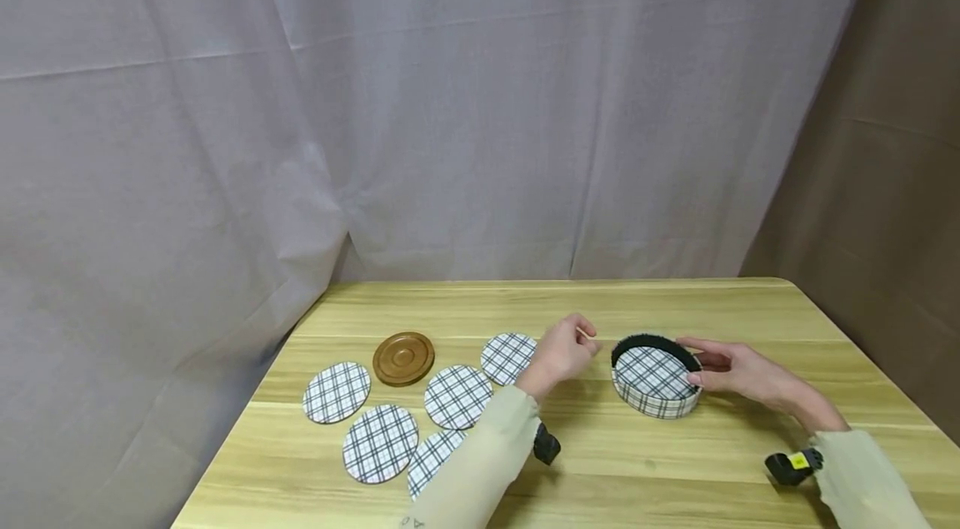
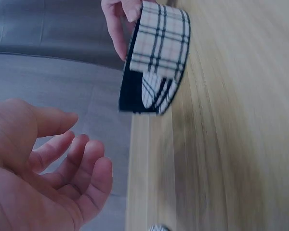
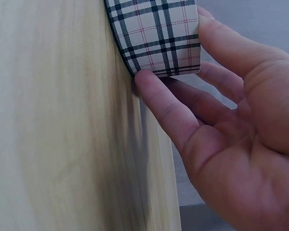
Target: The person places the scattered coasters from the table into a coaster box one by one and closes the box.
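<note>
A round plaid coaster holder [image 1: 656,405] with a black lining stands on the right half of the table, and a plaid coaster [image 1: 654,371] lies inside it. My right hand [image 1: 750,373] grips the holder at its right side, thumb at the rim. Close up in the right wrist view, the fingers of this hand [image 3: 241,130] meet the plaid wall's edge. To the left of the holder, my left hand [image 1: 564,350] hovers with loosely bent fingers and nothing in them. The left wrist view shows this hand [image 2: 53,163] apart from the holder [image 2: 161,38].
Several plaid coasters lie spread over the left half of the table [image 1: 600,471], among them one [image 1: 508,356] beside my left hand. A round brown wooden coaster [image 1: 403,357] lies among them. Behind the table hangs a grey curtain [image 1: 465,137].
</note>
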